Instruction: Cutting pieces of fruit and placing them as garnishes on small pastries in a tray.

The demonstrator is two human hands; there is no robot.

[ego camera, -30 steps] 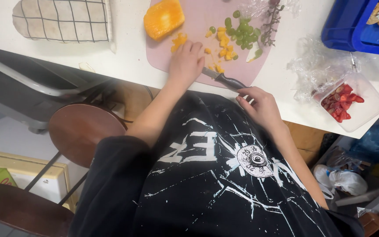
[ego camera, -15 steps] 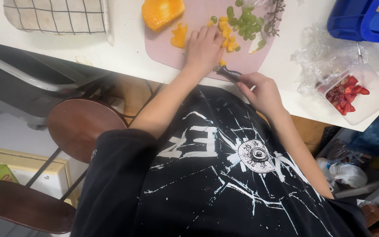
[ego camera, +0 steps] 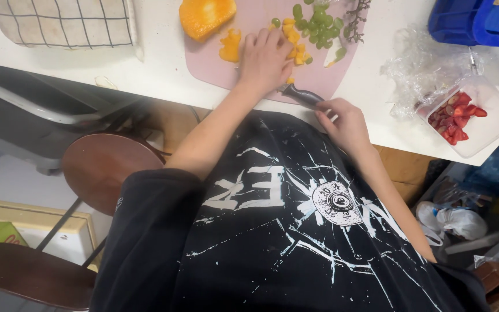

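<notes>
A white counter (ego camera: 163, 69) runs across the top of the view, its near edge slanting down toward the right. On it, close to that near edge, lies a pink cutting board (ego camera: 330, 75). A checked cloth (ego camera: 64, 23) sits toward the counter's left end, and a blue crate (ego camera: 475, 23) stands at its far right corner. Near the right end, by the near edge, a clear plastic tub (ego camera: 480, 124) holds cut red fruit, with crumpled plastic wrap (ego camera: 425, 69) just beside it. On the board's far left part rests a large orange fruit piece (ego camera: 206, 16); green grapes (ego camera: 319, 26) lie at its far side, and small orange cubes (ego camera: 295, 49) lie between them. The left hand (ego camera: 265, 58) lies flat on the board, fingers spread over the cubes, gripping nothing that can be seen. The right hand (ego camera: 345, 118), at the counter's near edge, is closed around the dark handle of a knife (ego camera: 301, 94), whose blade runs under the left hand.
</notes>
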